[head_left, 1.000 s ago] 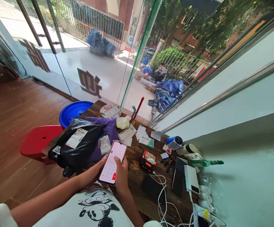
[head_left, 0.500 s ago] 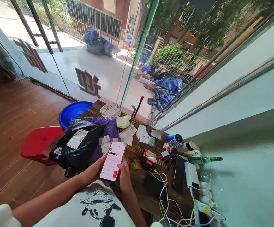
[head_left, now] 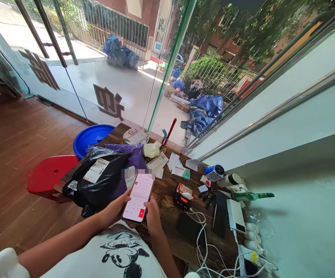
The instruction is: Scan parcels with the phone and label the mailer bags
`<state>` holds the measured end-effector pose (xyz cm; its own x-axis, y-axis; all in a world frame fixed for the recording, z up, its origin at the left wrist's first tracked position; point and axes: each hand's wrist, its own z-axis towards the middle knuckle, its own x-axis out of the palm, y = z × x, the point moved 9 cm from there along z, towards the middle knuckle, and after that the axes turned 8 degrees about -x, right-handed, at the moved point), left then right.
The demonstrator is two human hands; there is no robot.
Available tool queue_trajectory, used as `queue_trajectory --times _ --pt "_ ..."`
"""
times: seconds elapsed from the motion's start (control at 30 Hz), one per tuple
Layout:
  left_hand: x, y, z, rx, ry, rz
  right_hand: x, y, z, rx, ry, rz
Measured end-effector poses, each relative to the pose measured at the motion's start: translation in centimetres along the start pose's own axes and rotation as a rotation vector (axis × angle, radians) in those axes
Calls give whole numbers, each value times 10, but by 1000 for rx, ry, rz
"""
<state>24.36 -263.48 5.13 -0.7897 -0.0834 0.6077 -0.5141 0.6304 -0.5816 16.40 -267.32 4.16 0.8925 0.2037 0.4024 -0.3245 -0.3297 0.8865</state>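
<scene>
Both hands hold a smartphone (head_left: 137, 197) upright above the table's near edge, its lit screen showing a keypad with a red key. My left hand (head_left: 118, 206) is closed on the phone's left side, thumb over the screen's edge. On the right side my right hand (head_left: 152, 211) grips it, with the thumb at the screen by the red key. Fingers behind the phone are mostly hidden. Just beyond lie a black plastic parcel (head_left: 112, 181) with white labels and a purple parcel (head_left: 137, 155), partly covered by the black one and the phone.
Right of the phone, a small black-and-red label printer (head_left: 184, 196) stands on the wooden table. White cables (head_left: 203, 247), a power bank (head_left: 236, 216) and a green bottle (head_left: 251, 196) lie farther right. A red stool (head_left: 48, 173) and blue tub (head_left: 89, 137) stand left, before the glass wall.
My left thumb has moved in over the left edge of the screen. A dark strip on the display is gone. The whole view has shifted very slightly.
</scene>
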Motion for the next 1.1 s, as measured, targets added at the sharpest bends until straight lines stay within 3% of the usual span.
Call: queue_trajectory --times 0.13,0.3,0.47,0.73,0.93,1.1 --pt "-8 2 1 -9 -64 16 7 3 -3 -45 126 -25" --pt "-10 3 2 12 -54 21 16 10 -10 -121 266 -128" --pt "-16 3 5 46 -113 118 10 4 -8 -38 166 -27" --pt "-7 4 -1 25 83 -51 6 5 -3 -30 116 26" --pt "-6 8 -1 -51 -3 27 2 -2 1 -2 64 28" --pt "-6 7 -2 -24 54 -9 -4 -10 7 -7 28 -6"
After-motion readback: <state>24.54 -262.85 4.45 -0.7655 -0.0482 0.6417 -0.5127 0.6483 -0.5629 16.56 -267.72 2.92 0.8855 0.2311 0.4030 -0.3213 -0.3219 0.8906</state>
